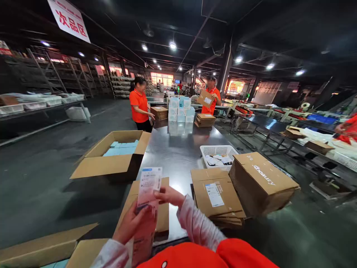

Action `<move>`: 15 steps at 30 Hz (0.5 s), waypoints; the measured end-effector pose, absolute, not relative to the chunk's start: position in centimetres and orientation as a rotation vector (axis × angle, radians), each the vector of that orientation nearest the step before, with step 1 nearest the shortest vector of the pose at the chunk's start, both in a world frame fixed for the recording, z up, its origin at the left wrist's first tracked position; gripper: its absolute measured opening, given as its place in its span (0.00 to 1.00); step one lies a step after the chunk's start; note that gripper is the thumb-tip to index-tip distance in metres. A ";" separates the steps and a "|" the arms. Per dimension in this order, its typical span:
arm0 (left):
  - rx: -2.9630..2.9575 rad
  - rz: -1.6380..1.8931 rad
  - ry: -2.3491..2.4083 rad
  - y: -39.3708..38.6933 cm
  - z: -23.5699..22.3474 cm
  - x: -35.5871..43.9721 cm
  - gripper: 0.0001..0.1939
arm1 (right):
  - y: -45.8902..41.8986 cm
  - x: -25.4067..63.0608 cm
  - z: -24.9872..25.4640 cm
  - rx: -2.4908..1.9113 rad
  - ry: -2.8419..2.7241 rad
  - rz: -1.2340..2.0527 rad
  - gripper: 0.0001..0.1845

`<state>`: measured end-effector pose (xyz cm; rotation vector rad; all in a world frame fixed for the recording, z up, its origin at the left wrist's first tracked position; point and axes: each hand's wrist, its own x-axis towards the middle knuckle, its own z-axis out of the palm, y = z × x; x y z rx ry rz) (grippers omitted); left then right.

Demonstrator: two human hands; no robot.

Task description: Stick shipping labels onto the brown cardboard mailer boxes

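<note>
A long strip of printed shipping labels [150, 180] hangs upright in front of me, white with a blue band at its top. My left hand [131, 222] is closed around the strip's left side, thumb across its front. My right hand [170, 195] pinches the strip's right edge with its fingertips. Behind the strip lies a flat brown carton [164, 214] on the metal table [160, 149]. To the right of my right hand, a stack of flattened cartons [199, 182] has a shipping label [214, 195] on its top piece.
A taller carton stack [263, 173] and a white basket [205, 152] of packets stand right. At left is an open carton [103, 166] of light-blue boxes; another open carton [41, 243] is lower left. Two people in orange shirts work beyond, beside stacked small boxes [181, 111].
</note>
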<state>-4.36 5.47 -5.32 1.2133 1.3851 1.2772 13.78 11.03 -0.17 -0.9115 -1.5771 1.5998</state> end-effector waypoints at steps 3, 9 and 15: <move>1.247 1.129 1.406 4.3 -8.4 -4.7 0.29 | 10.0 12.3 -5.2 -0.704 -1.266 1.756 0.38; 1.034 1.078 1.295 4.0 -7.6 -6.6 0.31 | 9.0 10.2 -9.5 -0.797 -1.149 1.756 0.30; 0.741 1.198 1.246 5.1 -6.0 -7.0 0.32 | 6.4 8.1 -14.2 -0.985 -1.242 1.858 0.32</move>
